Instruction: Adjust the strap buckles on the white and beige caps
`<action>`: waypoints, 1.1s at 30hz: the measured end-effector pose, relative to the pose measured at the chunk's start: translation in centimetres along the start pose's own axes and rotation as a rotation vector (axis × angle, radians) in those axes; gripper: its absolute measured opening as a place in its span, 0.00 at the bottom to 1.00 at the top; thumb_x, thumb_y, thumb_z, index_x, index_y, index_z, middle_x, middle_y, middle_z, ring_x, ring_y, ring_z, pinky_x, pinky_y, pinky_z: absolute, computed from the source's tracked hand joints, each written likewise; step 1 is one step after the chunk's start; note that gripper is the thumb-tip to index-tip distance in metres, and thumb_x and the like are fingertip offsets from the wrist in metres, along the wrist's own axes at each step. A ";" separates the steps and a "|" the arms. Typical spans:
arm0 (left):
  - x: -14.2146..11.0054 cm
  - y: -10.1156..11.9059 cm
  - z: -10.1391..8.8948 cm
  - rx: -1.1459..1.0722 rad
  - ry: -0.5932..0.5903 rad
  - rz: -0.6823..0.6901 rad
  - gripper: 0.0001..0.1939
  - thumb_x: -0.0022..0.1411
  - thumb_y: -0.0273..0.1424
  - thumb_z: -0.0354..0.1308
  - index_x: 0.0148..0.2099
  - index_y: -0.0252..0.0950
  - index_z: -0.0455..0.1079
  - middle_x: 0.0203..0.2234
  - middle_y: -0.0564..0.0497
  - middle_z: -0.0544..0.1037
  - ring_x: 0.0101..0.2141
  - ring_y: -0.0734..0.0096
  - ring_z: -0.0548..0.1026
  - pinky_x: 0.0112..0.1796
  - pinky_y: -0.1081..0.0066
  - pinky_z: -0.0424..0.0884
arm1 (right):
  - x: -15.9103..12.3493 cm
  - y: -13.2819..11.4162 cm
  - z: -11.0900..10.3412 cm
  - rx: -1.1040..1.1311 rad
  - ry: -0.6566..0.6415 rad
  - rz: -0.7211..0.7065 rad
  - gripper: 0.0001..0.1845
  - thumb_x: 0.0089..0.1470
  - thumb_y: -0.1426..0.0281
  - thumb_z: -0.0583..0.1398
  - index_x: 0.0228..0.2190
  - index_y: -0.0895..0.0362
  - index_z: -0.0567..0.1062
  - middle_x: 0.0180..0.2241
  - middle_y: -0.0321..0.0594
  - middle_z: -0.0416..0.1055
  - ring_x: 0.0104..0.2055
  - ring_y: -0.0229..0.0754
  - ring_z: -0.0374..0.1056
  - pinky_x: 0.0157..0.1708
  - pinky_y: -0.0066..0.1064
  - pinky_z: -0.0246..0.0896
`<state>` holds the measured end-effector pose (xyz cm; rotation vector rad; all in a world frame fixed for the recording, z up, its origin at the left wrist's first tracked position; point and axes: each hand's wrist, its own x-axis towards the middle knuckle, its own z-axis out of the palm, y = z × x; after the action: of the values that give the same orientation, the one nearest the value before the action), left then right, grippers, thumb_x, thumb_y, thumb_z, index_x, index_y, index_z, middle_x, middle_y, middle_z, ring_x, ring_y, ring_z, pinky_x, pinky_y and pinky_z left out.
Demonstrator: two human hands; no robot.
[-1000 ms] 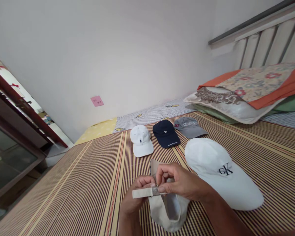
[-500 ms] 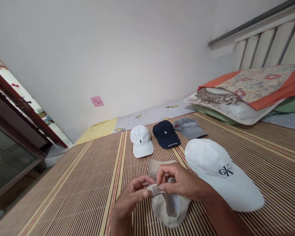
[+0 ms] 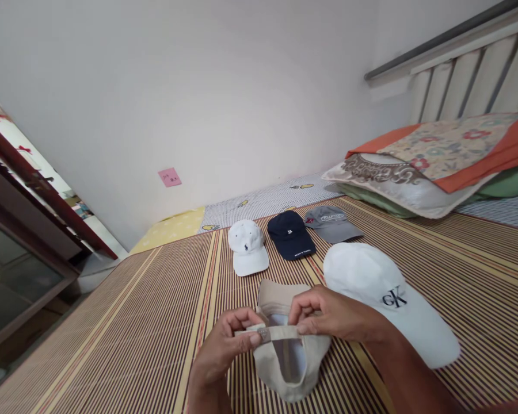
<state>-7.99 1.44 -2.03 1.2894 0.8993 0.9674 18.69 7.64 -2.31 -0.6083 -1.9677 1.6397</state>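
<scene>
two-handed, pinching the strap (image 3: 284,332) of the beige cap (image 3: 268,368) over the striped mat (image 3: 147,322), left grip (image 3: 225,340) at the buckle (image 3: 264,334), right grip (image 3: 328,315) now farther off, baring more strap between.

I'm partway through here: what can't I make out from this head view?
Head view, beige cap: outside of the front panel, hidden by the cap itself.
Head view, strap: left end, covered by the left hand.
Head view, buckle: markings too small to read.
Head view, pink note: writing too small.
Head view, pillows: cut off by the right edge.
</scene>
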 end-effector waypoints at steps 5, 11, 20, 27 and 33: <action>0.1 -0.3 0.0 -0.018 0.000 -0.020 0.19 0.50 0.43 0.75 0.33 0.32 0.78 0.22 0.52 0.75 0.23 0.77 0.67 0.27 0.76 0.59 | 0.1 -0.4 0.1 0.060 0.008 0.001 0.12 0.52 0.62 0.69 0.35 0.57 0.83 0.29 0.35 0.77 0.30 0.37 0.67 0.30 0.27 0.55; 0.3 -0.4 0.0 -0.018 0.007 -0.038 0.20 0.49 0.44 0.76 0.34 0.32 0.79 0.22 0.52 0.75 0.23 0.77 0.66 0.27 0.75 0.58 | -0.1 -0.4 -0.1 0.080 0.012 0.000 0.12 0.52 0.62 0.69 0.35 0.58 0.83 0.30 0.38 0.79 0.31 0.38 0.70 0.31 0.28 0.58; 0.6 -0.6 0.1 0.035 -0.041 -0.065 0.20 0.52 0.46 0.73 0.33 0.33 0.78 0.22 0.54 0.71 0.25 0.76 0.62 0.29 0.74 0.54 | 0.2 0.6 -0.3 0.128 0.080 -0.041 0.13 0.53 0.61 0.69 0.32 0.58 0.80 0.29 0.39 0.79 0.30 0.38 0.71 0.30 0.27 0.61; 0.9 -0.7 0.5 0.048 -0.064 -0.018 0.22 0.54 0.48 0.71 0.28 0.33 0.74 0.22 0.55 0.67 0.25 0.76 0.59 0.29 0.72 0.53 | 0.2 0.8 -0.4 0.146 0.074 -0.039 0.15 0.53 0.59 0.69 0.32 0.59 0.79 0.29 0.39 0.79 0.31 0.38 0.72 0.32 0.28 0.62; 0.7 -0.9 0.3 0.035 -0.048 -0.034 0.22 0.55 0.48 0.70 0.29 0.34 0.71 0.21 0.56 0.65 0.23 0.77 0.58 0.26 0.73 0.51 | 0.1 0.4 -0.4 0.119 0.065 -0.014 0.15 0.53 0.59 0.69 0.33 0.59 0.79 0.30 0.39 0.80 0.31 0.38 0.72 0.31 0.27 0.61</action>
<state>-7.43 1.96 -2.88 1.3176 0.9019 0.8947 18.87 8.02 -2.63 -0.5941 -1.8101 1.6929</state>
